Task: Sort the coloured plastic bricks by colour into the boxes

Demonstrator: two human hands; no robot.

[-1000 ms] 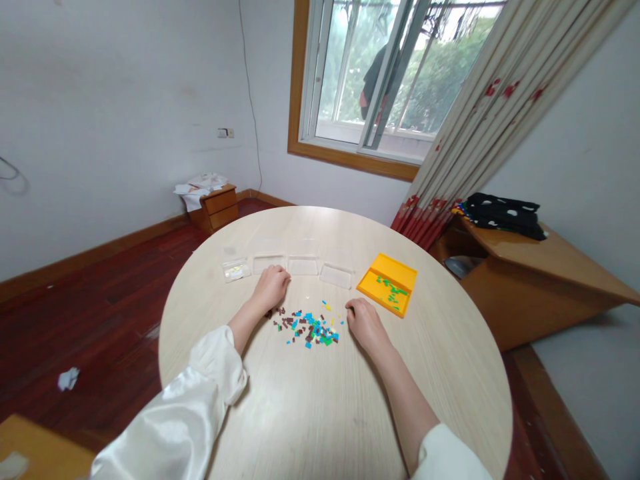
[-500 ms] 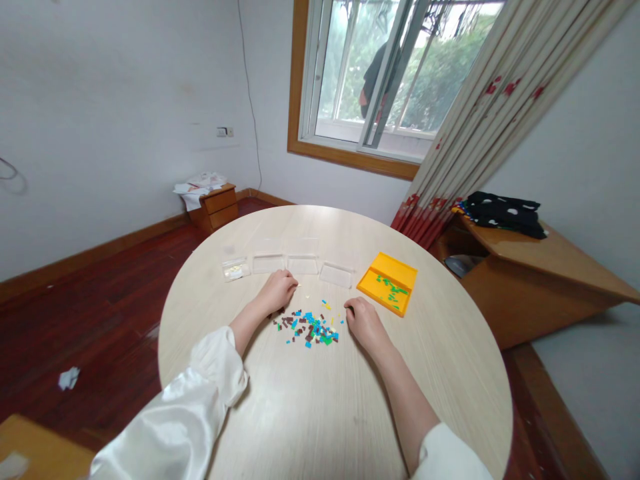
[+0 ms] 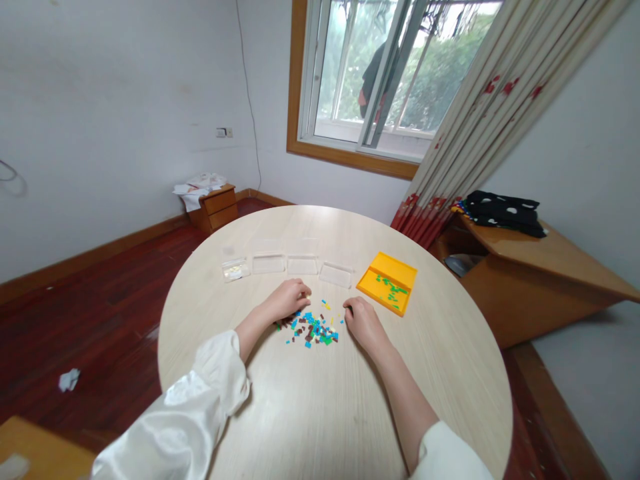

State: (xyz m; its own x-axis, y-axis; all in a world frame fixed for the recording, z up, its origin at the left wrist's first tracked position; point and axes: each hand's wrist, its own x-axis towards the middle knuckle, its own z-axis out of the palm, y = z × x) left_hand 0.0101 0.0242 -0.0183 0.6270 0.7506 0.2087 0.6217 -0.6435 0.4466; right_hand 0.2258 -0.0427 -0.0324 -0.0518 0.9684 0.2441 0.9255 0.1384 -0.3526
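A pile of tiny coloured pieces (image 3: 313, 329), blue, brown, green and yellow, lies on the round pale wooden table (image 3: 325, 407). My left hand (image 3: 289, 299) rests at the pile's upper left edge, fingers curled with the fingertips pinched over a small yellowish piece. My right hand (image 3: 364, 320) sits curled on the table just right of the pile; what it holds, if anything, is hidden. Beyond the pile stands a row of clear plastic trays (image 3: 302, 265); the leftmost one (image 3: 235, 269) holds yellowish pieces. An orange tray (image 3: 387, 282) with green pieces lies at the right.
A low wooden bench (image 3: 540, 267) with a black spotted cloth (image 3: 505, 213) stands right of the table. A small wooden nightstand (image 3: 216, 207) with papers is by the far wall. Crumpled paper (image 3: 69, 380) lies on the red wooden floor. Curtains hang by the window.
My left hand has moved right and towards me, from the clear trays down to the upper edge of the pile. My right hand has barely shifted.
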